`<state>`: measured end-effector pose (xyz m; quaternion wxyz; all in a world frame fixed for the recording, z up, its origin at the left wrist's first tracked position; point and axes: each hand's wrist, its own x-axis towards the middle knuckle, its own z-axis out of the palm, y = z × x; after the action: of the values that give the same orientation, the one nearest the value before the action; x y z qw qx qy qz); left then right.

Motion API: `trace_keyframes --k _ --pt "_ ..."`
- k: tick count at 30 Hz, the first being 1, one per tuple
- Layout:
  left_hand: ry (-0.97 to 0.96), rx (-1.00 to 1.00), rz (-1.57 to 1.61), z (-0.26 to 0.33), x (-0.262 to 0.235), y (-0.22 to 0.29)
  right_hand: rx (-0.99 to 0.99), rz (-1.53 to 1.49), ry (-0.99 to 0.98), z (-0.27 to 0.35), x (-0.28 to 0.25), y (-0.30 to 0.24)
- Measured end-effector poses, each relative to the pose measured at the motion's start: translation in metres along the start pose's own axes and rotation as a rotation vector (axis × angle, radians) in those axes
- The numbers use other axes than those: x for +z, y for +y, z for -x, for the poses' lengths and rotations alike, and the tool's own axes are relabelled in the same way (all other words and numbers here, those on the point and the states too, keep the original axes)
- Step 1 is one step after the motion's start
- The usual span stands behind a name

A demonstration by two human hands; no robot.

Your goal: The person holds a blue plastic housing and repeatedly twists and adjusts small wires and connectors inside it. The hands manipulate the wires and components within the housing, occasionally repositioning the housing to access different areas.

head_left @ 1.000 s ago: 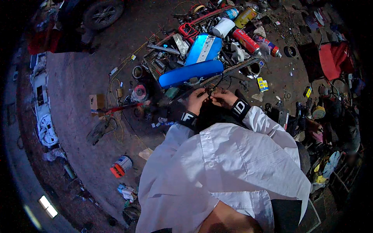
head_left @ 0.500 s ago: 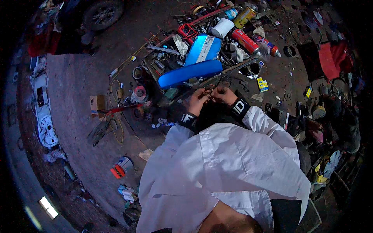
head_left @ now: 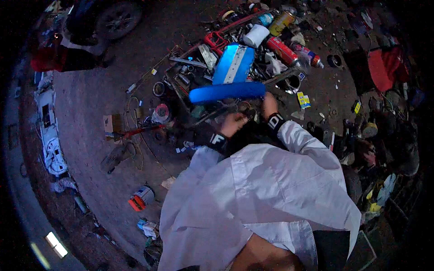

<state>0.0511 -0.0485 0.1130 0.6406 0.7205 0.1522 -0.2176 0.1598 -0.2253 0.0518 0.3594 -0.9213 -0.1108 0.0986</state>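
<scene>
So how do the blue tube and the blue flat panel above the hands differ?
The blue tube is a round, plain cylinder; the blue panel is flat with a pale strip down its middle. The tube lies nearly level across the picture, just above the left hand and right hand; the panel runs steeply up, farther from them. Both are bright blue, among the scattered tools.

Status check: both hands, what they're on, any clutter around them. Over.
Left hand and right hand both low, just below the blue cylinder; grip not readable. Clutter close behind: blue flat panel, red spray can.
</scene>
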Motion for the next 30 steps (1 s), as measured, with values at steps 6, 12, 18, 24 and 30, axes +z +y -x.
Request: trace_keyframes --k 6,12,18,24,30 --pt "0.11 -0.003 0.283 0.005 0.017 -0.004 0.272 -0.36 -0.241 0.002 0.03 0.104" --pt "0.111 0.063 0.336 -0.007 0.006 -0.019 0.243 0.003 -0.207 0.001 0.0 0.066" --pt "0.137 -0.013 0.36 -0.008 0.014 0.003 -0.071 -0.035 -0.229 0.02 0.0 0.077" --pt "0.191 -0.025 0.3 -0.019 0.012 -0.028 0.166 -0.679 -0.575 0.025 -0.027 0.001" --pt "0.154 0.095 0.298 -0.011 0.014 -0.009 0.201 -0.711 -0.449 0.028 -0.021 -0.007"
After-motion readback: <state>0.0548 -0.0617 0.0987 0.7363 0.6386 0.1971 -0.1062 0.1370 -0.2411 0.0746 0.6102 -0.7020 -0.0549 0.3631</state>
